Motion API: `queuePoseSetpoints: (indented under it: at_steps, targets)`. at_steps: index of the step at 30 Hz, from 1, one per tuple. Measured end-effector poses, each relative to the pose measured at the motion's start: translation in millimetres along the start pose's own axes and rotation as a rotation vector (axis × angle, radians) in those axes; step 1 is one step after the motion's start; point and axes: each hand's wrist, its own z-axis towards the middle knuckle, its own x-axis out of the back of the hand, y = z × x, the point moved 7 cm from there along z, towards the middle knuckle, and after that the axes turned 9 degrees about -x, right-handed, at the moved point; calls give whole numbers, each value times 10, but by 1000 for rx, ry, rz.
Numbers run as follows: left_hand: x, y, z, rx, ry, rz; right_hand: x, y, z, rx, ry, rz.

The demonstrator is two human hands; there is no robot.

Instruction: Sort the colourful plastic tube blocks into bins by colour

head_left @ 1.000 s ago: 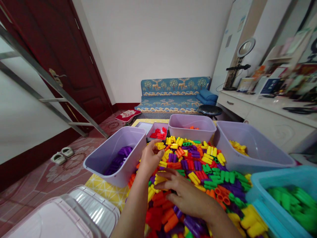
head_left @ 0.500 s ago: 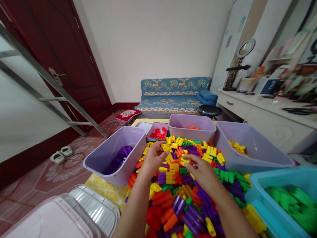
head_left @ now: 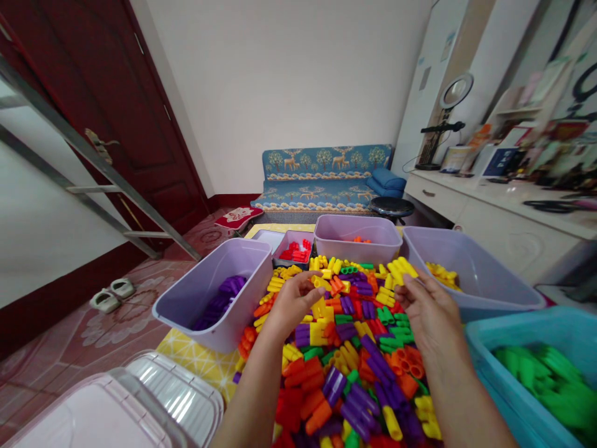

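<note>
My right hand is closed on a yellow tube-shaped building block, raised over the right part of the pile, close to the purple bin that holds yellow blocks. My left hand hovers over the left middle of the pile, with thumb and fingers curved and apart, beside some yellow blocks. Below both hands spreads a mixed heap of blocks in yellow, purple, orange, red and green.
Left stands a lilac bin with purple blocks; behind, a small tray with red ones and a lilac bin with orange ones. On the right are a lilac bin and a turquoise bin with green blocks. Lids lie front left.
My right hand has moved right and away from my left hand, lifting a yellow block from the middle of the heap. My left hand has stayed nearly in place.
</note>
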Motion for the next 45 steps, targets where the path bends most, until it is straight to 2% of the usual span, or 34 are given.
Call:
queuePoseSetpoints:
  at_steps: [3, 5, 9, 12, 14, 16, 19, 22, 25, 29, 31, 36, 38, 40, 42, 45]
  targets:
    - [-19, -3, -2, 4, -3, -9, 163, -96, 63, 118, 65, 266]
    - [-32, -17, 0, 7, -6, -27, 194, -142, 61, 163, 58, 335]
    - [-57, -46, -3, 19, -17, -45, 90, -113, -2, 74, -2, 311]
    - [-105, 7, -25, 16, -57, -66, -163, 38, -115, -103, -145, 74]
    - [-163, 84, -51, 6, -113, -103, -375, 190, -247, -218, -293, -158]
    - [-227, 186, -78, -25, -182, -158, -555, 320, -395, -271, -434, -341]
    - [-308, 321, -115, -89, -295, -233, -734, 418, -558, -230, -594, -540]
    - [-346, 332, -138, -97, -383, -250, -792, 416, -600, -134, -668, -625]
    - [-296, 233, -115, -46, -341, -201, -740, 380, -531, -89, -624, -608]
    - [-106, 102, -47, 32, -82, -140, -613, 362, -410, -112, -468, -578]
    - [-25, 90, -25, 37, 31, -162, -582, 371, -384, -136, -431, -557]
    - [111, 86, -1, 34, 175, -138, -613, 404, -395, -66, -536, -658]
    - [150, 72, 4, 29, 214, -132, -606, 461, -397, -101, -609, -694]
    - [166, 55, 9, 28, 231, -145, -558, 486, -359, -170, -625, -679]
    - [162, 46, 10, 34, 229, -166, -444, 368, -237, -157, -473, -528]
    - [128, 44, 7, 46, 201, -179, -178, 49, -75, 25, -140, -72]
